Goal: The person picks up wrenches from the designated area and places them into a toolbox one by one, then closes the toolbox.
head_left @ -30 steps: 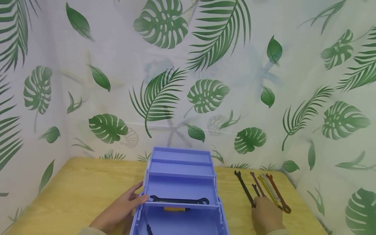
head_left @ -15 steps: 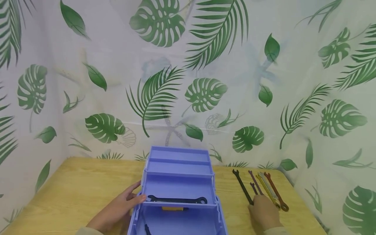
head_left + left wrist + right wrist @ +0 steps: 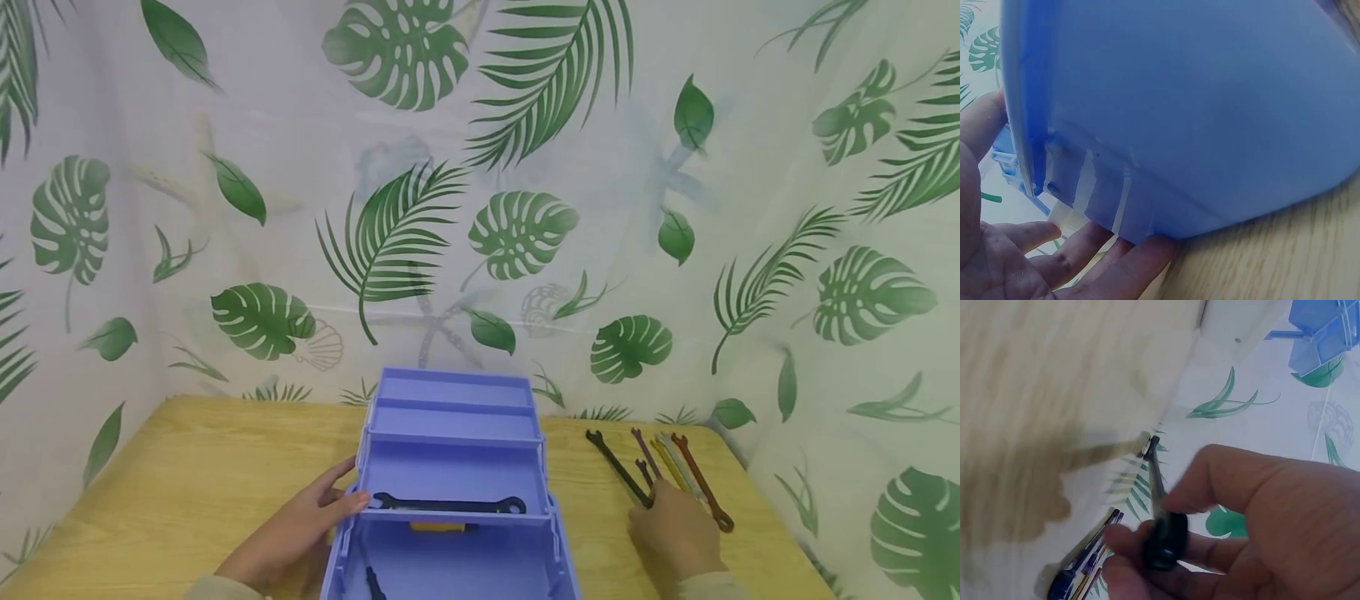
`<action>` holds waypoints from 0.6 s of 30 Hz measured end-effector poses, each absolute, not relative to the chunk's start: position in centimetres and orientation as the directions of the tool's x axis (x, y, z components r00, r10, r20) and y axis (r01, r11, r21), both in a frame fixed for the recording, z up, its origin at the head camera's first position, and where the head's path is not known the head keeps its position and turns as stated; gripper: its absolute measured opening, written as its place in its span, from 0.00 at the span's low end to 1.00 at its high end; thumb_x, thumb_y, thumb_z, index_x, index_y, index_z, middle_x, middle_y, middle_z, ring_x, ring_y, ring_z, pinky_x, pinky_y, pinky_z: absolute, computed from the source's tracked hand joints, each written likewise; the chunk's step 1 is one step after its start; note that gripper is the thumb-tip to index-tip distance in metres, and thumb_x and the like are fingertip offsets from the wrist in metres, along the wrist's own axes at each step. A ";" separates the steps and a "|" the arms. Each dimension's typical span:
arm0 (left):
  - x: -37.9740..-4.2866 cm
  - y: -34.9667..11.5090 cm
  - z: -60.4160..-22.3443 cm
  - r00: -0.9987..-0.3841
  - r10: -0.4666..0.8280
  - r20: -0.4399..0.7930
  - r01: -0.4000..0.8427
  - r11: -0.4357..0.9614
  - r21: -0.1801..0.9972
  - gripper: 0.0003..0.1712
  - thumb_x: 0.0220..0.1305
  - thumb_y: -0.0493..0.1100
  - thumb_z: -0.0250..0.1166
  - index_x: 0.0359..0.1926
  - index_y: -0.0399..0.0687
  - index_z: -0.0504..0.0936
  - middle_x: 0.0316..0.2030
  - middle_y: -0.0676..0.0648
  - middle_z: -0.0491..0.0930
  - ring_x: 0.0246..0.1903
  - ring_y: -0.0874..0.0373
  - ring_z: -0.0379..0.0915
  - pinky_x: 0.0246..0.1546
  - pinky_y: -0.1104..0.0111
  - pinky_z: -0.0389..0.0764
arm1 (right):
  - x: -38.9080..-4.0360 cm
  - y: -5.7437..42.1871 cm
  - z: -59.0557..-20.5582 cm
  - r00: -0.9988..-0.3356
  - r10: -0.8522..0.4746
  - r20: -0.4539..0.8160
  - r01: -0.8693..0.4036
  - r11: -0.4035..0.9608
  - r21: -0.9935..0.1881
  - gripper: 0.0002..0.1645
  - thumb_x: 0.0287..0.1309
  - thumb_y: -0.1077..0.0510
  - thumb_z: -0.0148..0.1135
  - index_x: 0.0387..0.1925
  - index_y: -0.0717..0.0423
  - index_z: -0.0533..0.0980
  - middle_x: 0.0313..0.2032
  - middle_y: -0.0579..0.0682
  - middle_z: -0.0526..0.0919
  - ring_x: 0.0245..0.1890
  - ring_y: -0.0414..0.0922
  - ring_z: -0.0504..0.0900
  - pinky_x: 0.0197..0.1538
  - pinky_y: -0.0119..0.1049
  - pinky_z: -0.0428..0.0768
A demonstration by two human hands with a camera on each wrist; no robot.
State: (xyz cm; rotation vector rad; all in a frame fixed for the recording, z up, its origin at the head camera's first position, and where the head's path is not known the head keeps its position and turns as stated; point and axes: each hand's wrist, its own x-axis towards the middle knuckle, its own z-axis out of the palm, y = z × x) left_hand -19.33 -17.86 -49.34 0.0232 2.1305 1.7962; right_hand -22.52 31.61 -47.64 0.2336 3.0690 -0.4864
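My right hand (image 3: 678,533) grips a black wrench (image 3: 617,467) at its near end, beside the other wrenches. In the right wrist view, thumb and fingers pinch the wrench's dark ring end (image 3: 1166,540), and its far end casts a shadow by the table's back edge. My left hand (image 3: 288,533) holds the left side of a blue toolbox (image 3: 453,467), thumb at the front of its raised tray and fingers along the outer wall (image 3: 1179,125). Another black wrench (image 3: 450,505) lies across that tray. A thin tool with a black handle (image 3: 373,585) lies in the bottom compartment.
Right of the toolbox lie purple wrenches (image 3: 647,454), a yellow wrench (image 3: 671,465), a silver wrench (image 3: 684,467) and a red wrench (image 3: 703,483). Something yellow (image 3: 437,527) shows beneath the tray. A leaf-patterned wall covering (image 3: 450,125) borders the wooden table (image 3: 225,450).
My right hand has taken the black wrench's near end, and the wrench has shifted slightly and tilts more. My left hand stays at the toolbox. The head view has shifted a little.
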 end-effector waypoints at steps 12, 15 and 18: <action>-19.1 -17.7 -49.3 -0.935 0.259 -0.243 -0.204 0.170 0.964 0.50 0.74 0.60 0.62 0.82 0.43 0.48 0.61 0.32 0.76 0.55 0.40 0.79 0.52 0.42 0.84 | -22.9 31.1 -47.3 -0.991 0.111 0.078 0.075 0.929 -0.362 0.10 0.62 0.57 0.62 0.27 0.58 0.77 0.25 0.49 0.79 0.26 0.47 0.74 0.27 0.41 0.73; -19.1 -17.7 -49.3 -0.934 0.279 -0.224 -0.185 0.159 0.970 0.49 0.75 0.59 0.61 0.82 0.42 0.47 0.60 0.32 0.76 0.55 0.41 0.80 0.52 0.44 0.84 | -23.0 31.1 -47.4 -0.991 0.108 0.082 0.070 0.927 -0.369 0.10 0.64 0.58 0.61 0.29 0.59 0.79 0.27 0.51 0.80 0.26 0.48 0.75 0.27 0.41 0.72; -19.1 -17.8 -49.3 -0.937 0.271 -0.222 -0.184 0.159 0.970 0.49 0.75 0.58 0.61 0.82 0.43 0.48 0.60 0.33 0.77 0.54 0.42 0.80 0.51 0.45 0.85 | -23.0 31.1 -47.6 -0.990 0.107 0.088 0.068 0.928 -0.367 0.11 0.66 0.57 0.61 0.31 0.60 0.81 0.27 0.51 0.82 0.26 0.47 0.77 0.27 0.42 0.74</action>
